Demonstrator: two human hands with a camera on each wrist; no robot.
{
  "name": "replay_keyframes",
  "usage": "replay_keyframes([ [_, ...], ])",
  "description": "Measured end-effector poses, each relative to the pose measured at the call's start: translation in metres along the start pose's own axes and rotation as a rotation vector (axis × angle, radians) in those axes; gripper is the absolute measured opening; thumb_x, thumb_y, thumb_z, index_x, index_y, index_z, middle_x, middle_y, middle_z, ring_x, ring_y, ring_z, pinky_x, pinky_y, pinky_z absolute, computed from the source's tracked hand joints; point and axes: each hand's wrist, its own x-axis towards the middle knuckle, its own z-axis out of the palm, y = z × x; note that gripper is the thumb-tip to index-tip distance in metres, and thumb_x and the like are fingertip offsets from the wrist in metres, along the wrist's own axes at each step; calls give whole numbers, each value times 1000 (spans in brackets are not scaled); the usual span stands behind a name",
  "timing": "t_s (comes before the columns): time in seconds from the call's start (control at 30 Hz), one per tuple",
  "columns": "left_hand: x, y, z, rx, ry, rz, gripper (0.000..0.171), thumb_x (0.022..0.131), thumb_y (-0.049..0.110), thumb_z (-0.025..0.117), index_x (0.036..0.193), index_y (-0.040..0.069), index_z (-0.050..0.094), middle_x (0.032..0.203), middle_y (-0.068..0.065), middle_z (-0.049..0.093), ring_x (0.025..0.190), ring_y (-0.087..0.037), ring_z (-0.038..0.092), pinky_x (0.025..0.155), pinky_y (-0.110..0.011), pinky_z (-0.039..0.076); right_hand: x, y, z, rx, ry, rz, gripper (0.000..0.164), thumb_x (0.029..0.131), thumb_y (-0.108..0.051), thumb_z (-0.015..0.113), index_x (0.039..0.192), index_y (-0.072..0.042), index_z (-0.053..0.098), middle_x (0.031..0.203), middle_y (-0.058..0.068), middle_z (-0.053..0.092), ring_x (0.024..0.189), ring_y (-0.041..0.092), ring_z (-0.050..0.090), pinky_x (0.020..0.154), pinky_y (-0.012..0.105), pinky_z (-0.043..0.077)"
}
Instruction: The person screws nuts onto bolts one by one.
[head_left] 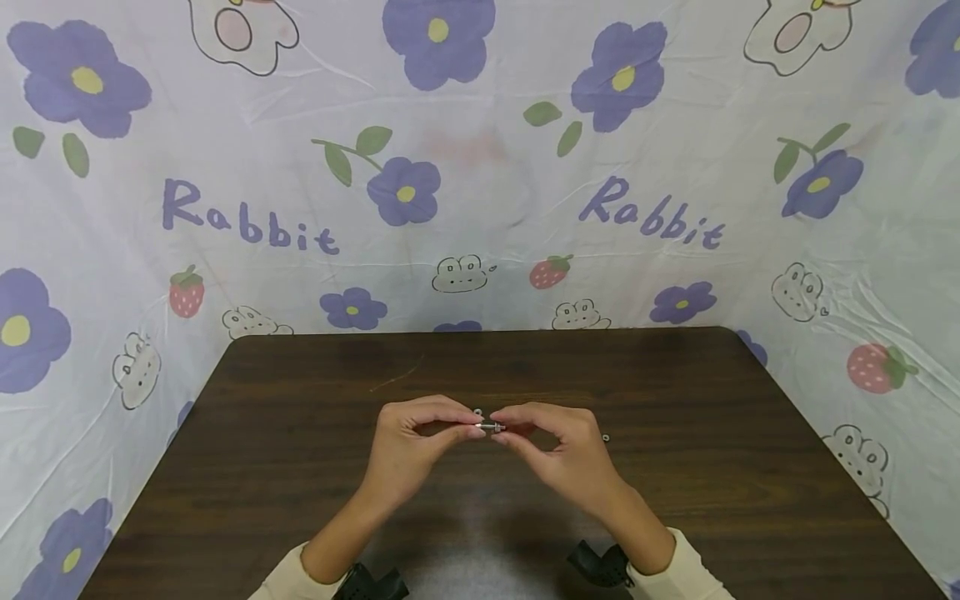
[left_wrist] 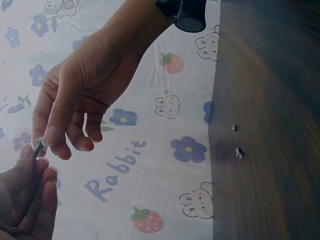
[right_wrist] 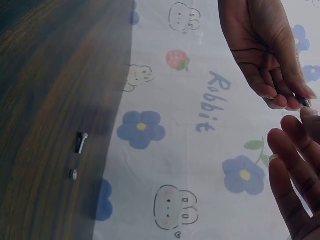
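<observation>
A small silver screw (head_left: pixel 491 427) with a nut on it lies crosswise between the two hands, above the table. My left hand (head_left: pixel 408 442) pinches its left end between thumb and forefinger. Thumb and forefinger of my right hand (head_left: pixel 573 450) close around the other end, at the nut. In the left wrist view, the threads of this screw (left_wrist: pixel 38 146) show between the fingertips. The right wrist view shows only a dark bit of the screw (right_wrist: pixel 303 101), the rest being hidden by fingers. The remaining fingers of the right hand (left_wrist: pixel 82 90) hang loosely curled.
On the dark wooden table (head_left: pixel 300 467) lie a second screw (right_wrist: pixel 81 142) behind the hands and a loose nut (head_left: pixel 606 437) beyond the right hand. A printed cloth (head_left: pixel 510 183) with flowers and rabbits hangs behind the table and along both sides.
</observation>
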Motion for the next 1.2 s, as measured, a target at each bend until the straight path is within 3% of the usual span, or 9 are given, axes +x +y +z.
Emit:
replay_keyframes([
  [0.37,-2,1,2,-20,-11,10,8,83,0,81,91,1,80,88,-6,77,84,-22,73,72,-37,62,-1,-2,0,30,-40,69,18,89,3,75,97,-12,77,89,-1,76,78,10,72,70,24,59],
  [0.53,-2,0,4,-38,-22,27,9,83,-1,80,91,0,79,88,-7,76,82,-21,74,71,-37,62,-2,-1,1,91,-55,134,24,95,3,68,85,-18,75,77,-6,73,74,14,73,71,28,59],
  [0.73,-2,1,5,-73,-23,24,10,82,-3,81,91,-1,79,87,-10,76,81,-21,74,69,-38,62,-2,-2,1,80,-53,179,31,98,1,63,75,-16,73,75,-4,73,74,14,73,72,29,60],
  [0.83,-1,2,4,-57,-16,26,9,82,-2,81,91,0,79,87,-9,76,82,-21,73,70,-37,62,-2,-3,1,69,-49,193,26,99,1,62,82,-14,74,76,-6,73,75,11,72,71,30,60],
  [0.93,-1,2,4,-35,-6,27,9,81,-1,82,90,1,80,88,-7,76,83,-21,73,71,-36,62,-3,-4,0,57,-36,189,14,96,0,67,99,-12,75,83,-4,75,75,10,72,67,33,60],
  [1.03,-1,2,3,-22,0,30,9,82,-1,82,90,2,80,88,-7,77,83,-21,73,72,-36,62,-3,-4,-1,45,-14,172,23,91,-1,75,111,-9,73,91,-2,77,77,10,72,65,33,61],
  [1.2,0,2,2,11,12,36,9,83,0,82,91,3,80,87,-5,77,82,-21,73,71,-35,62,-1,-4,-1,38,13,112,33,82,2,83,112,-11,74,95,2,77,79,12,73,65,31,60],
])
